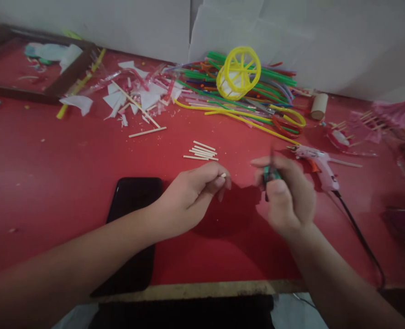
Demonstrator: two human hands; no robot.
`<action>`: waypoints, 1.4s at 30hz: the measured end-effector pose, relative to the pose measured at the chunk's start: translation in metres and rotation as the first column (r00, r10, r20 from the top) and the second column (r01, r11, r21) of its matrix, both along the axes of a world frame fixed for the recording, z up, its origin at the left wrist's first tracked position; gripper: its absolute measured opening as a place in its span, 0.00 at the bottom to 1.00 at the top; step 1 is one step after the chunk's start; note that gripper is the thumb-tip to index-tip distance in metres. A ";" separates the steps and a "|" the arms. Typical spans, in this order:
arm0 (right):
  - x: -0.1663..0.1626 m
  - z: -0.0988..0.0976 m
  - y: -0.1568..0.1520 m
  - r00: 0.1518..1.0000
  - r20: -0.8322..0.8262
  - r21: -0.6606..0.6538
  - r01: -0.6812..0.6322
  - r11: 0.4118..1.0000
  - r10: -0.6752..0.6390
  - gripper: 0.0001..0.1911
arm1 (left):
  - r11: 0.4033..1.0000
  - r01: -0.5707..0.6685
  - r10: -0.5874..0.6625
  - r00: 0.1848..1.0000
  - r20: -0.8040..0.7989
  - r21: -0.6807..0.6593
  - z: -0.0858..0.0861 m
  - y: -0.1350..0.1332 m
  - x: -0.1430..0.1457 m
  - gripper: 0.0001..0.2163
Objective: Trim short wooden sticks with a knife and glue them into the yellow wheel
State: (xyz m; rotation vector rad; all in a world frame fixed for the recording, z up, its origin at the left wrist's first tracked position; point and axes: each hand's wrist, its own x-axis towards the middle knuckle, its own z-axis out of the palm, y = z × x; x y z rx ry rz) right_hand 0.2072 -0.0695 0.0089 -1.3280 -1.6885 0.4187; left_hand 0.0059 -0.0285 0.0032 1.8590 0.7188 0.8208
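My left hand (195,189) is closed in a pinch above the red tabletop, and the pale end of a small wooden stick (223,175) pokes out between its fingertips. My right hand (293,196) is wrapped round a small green-and-black tool (271,172); a dark thin part of it points up, blurred, so its exact kind is unclear. The hands are apart from each other. Just beyond my left hand lies a little pile of short cut wooden sticks (202,152). A black phone (137,194) lies partly under my left forearm.
To the right lies a pink hot glue gun (318,164) with its cord running forward. Behind are coloured pipe cleaners (277,82), a yellow wheel-shaped craft piece (242,68), red-handled scissors (284,125), paper scraps (150,93), a cardboard roll (319,106) and a brown frame (51,93).
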 end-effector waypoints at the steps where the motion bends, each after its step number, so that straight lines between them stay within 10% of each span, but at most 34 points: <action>1: -0.002 0.000 -0.001 0.993 0.112 0.006 -0.038 0.999 0.037 0.15 | 1.000 0.007 -0.007 1.000 0.003 0.008 -0.001 0.000 0.000 0.10; 8: -0.011 0.003 0.001 0.905 0.404 0.058 -0.171 0.984 0.133 0.14 | 0.996 0.077 -0.075 0.996 0.037 -0.053 0.003 -0.001 -0.001 0.08; 42: -0.009 0.005 0.005 0.874 0.441 0.023 -0.239 0.971 0.205 0.24 | 0.979 0.202 -0.201 0.977 0.076 -0.012 0.007 0.003 -0.001 0.06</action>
